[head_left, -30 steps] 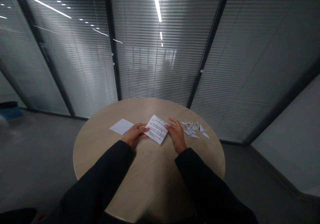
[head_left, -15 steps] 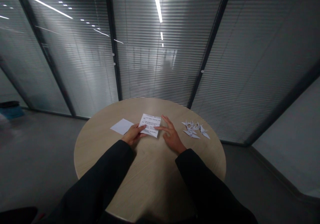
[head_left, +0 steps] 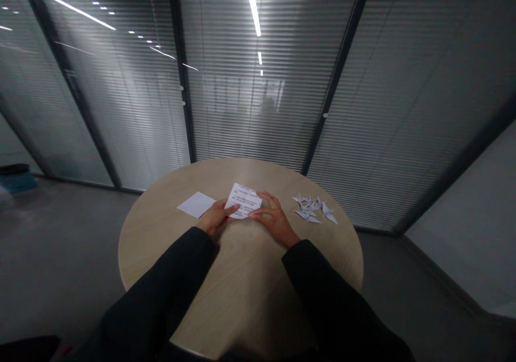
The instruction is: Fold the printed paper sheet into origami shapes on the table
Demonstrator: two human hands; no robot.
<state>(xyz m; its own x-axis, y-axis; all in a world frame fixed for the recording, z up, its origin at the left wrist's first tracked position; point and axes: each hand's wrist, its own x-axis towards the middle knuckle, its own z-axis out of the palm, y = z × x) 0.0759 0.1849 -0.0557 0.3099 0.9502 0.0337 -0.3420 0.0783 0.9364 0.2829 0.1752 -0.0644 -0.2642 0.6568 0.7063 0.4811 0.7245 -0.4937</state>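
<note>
A squarish sheet of paper (head_left: 244, 200) with lines of dark print is held up over the middle of the table. My left hand (head_left: 215, 216) grips its left side, thumb on top and fingers beneath. At the sheet's right edge is my right hand (head_left: 277, 221), thumb at the lower right corner and fingers along the upper right side, closed on it. To the left of my left hand lies a blank white paper (head_left: 196, 205). Several folded paper cranes (head_left: 309, 207) sit in a cluster to the right of my right hand.
The round wooden table (head_left: 242, 276) carries all the papers. Behind it stands a glass partition (head_left: 250, 120) with blinds and dark frames. A blue bin (head_left: 18, 179) with a dark top stands on the floor at far left.
My right hand's fingers, spread over the sheet before, have closed onto its right edge. The printed sheet has turned slightly. My left hand keeps its grip.
</note>
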